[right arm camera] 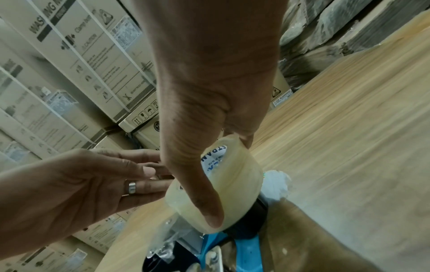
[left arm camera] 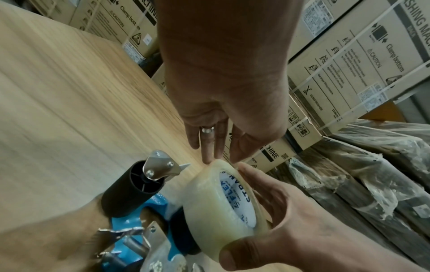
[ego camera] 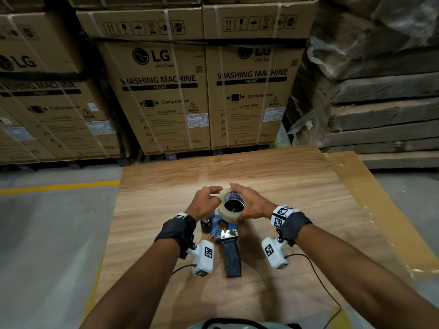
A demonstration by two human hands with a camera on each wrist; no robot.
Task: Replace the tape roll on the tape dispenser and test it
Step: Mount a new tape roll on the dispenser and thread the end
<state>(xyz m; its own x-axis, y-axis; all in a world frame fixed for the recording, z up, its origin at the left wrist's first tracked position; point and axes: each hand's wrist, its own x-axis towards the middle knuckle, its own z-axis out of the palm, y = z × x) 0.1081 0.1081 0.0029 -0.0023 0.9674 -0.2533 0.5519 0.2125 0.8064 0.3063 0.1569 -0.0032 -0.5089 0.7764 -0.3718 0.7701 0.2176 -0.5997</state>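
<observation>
A tape dispenser (ego camera: 217,225) with a blue frame and a black handle (ego camera: 231,255) lies on the wooden table (ego camera: 297,186). A clear tape roll (ego camera: 231,206) with a blue-and-white core stands over its black hub (left arm camera: 184,230). How far it is seated I cannot tell. My right hand (ego camera: 244,201) grips the roll, thumb (right arm camera: 204,202) on the near side and fingers over the far edge. My left hand (ego camera: 215,193), wearing a ring, is at the roll's left. Its relaxed fingertips (left arm camera: 214,158) touch the top rim. The black roller (left arm camera: 130,191) and metal blade plate are bare.
Strapped washing-machine cartons (ego camera: 161,91) stand right behind the table. Plastic-wrapped flat stacks (ego camera: 380,110) rise at the right. A brown taped strip (ego camera: 370,198) runs along the table's right edge. Grey floor with a yellow line (ego camera: 59,186) lies left. Crumpled clear tape (right arm camera: 277,182) sits by the dispenser.
</observation>
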